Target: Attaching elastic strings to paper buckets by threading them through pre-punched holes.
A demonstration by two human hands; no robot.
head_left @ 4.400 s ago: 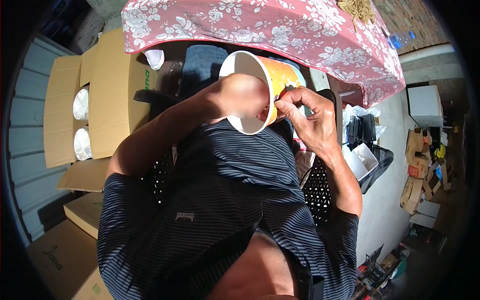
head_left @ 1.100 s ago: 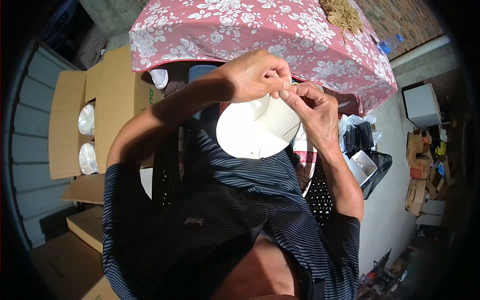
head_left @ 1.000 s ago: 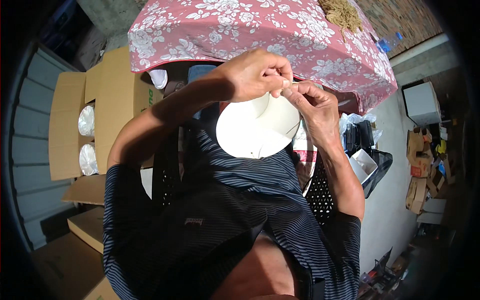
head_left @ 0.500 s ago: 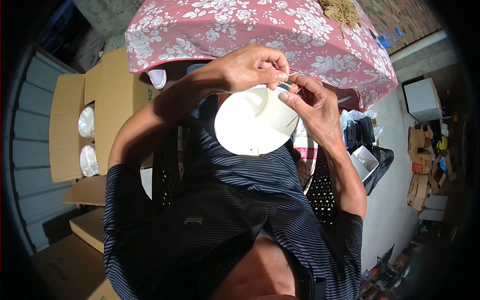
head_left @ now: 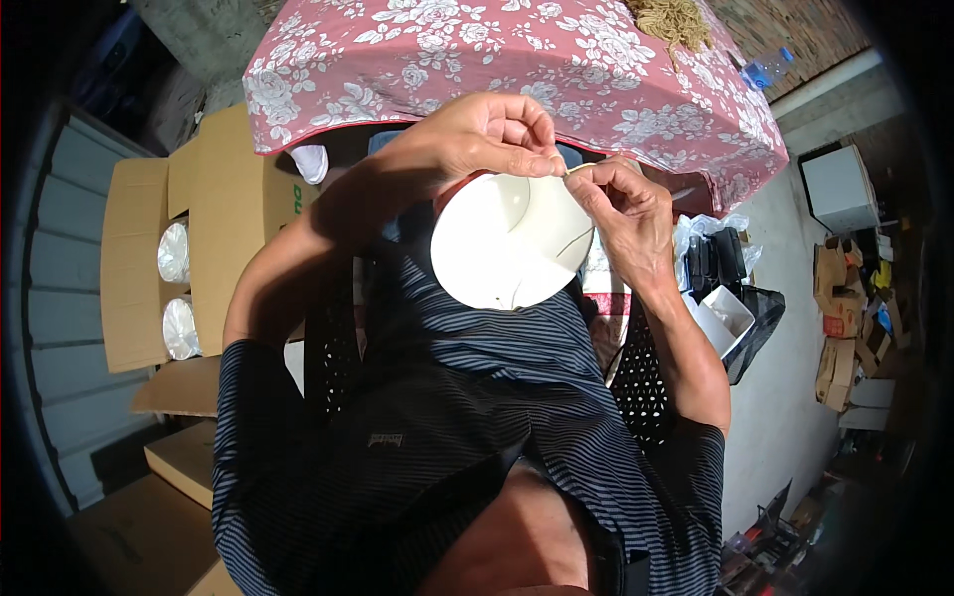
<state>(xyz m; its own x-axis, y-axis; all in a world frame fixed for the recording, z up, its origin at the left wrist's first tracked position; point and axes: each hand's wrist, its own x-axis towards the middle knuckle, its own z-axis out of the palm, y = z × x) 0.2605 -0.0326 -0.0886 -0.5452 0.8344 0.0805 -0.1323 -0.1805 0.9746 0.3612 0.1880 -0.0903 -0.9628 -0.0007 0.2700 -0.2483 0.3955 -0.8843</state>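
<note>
A cream-white, round, bucket-like container [head_left: 492, 253] lies tilted on my lap, with thin dark lines across its bright surface. Just past its far rim, my left hand [head_left: 497, 137] is closed, thumb and forefinger pinched together. Close against it from the right, my right hand [head_left: 633, 207] pinches too. Between the two sets of fingertips a short bit of thin yellowish string [head_left: 565, 175] shows; most of it is hidden by the fingers. Whether the string is fastened to the container I cannot tell.
Ahead stands a table under a pink floral cloth [head_left: 417, 74], with a heap of tan string [head_left: 672, 22] and a plastic bottle [head_left: 769, 70] at its far right. Open cardboard boxes [head_left: 134, 268] are on my left. A white bin [head_left: 725, 316] and black bags sit on the right.
My fingertips have drawn in, and the loose loop of string that stood out between them is now mostly covered. The left fingertips have dropped slightly nearer the container's rim.
</note>
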